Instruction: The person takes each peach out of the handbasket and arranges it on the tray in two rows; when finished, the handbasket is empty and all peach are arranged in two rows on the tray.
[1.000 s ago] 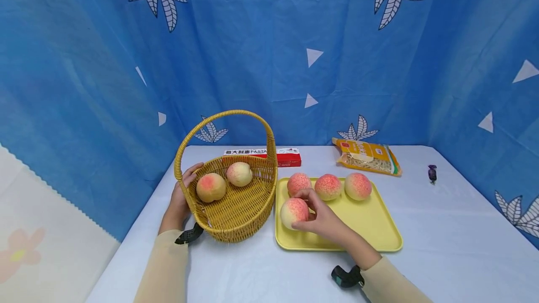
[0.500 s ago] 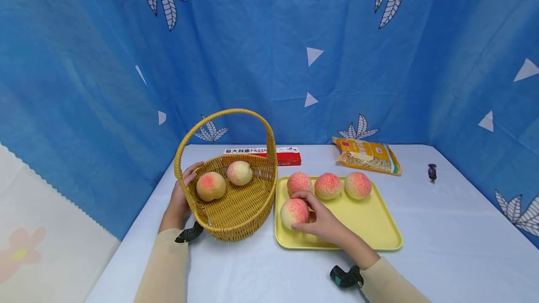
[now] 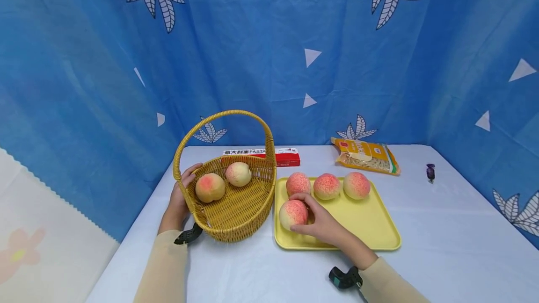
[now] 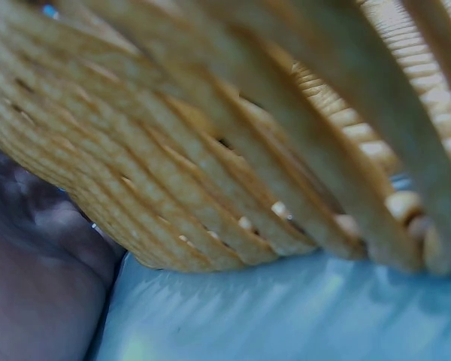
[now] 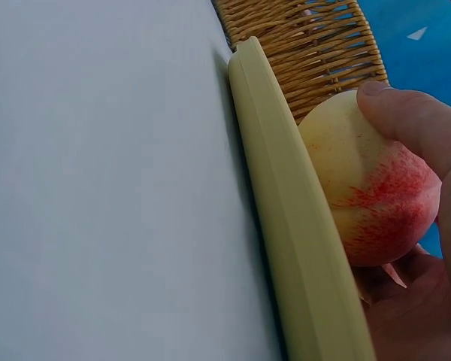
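A golden wicker basket [image 3: 252, 228] with a tall hoop handle holds two peaches, an orange-pink peach [image 3: 210, 188] and a paler peach [image 3: 238, 174]. My left hand [image 3: 178, 195] rests along the basket's outer left side, its fingers reaching up by the rim and partly hidden by the handle. In the left wrist view the palm lies close against the woven wall [image 4: 173, 165]. My right hand [image 3: 317, 221] grips a pink-and-cream peach [image 3: 292, 214] between thumb and fingers, over the left part of the yellow tray [image 3: 362, 228]. The right wrist view shows this peach [image 5: 376, 188] beside the tray's edge.
Three more peaches [image 3: 326, 186] sit in a row along the tray's back. Behind the basket lies a red and white pasta box [image 3: 288, 157]. A yellow noodle bag [image 3: 366, 155] and a small purple-wrapped candy [image 3: 430, 172] lie farther right. Blue cloth [image 3: 269, 60] hangs behind the table.
Almost nothing differs. The right hand stays on the same peach above the tray, and the left hand remains at the basket. The whole head view has shifted slightly.
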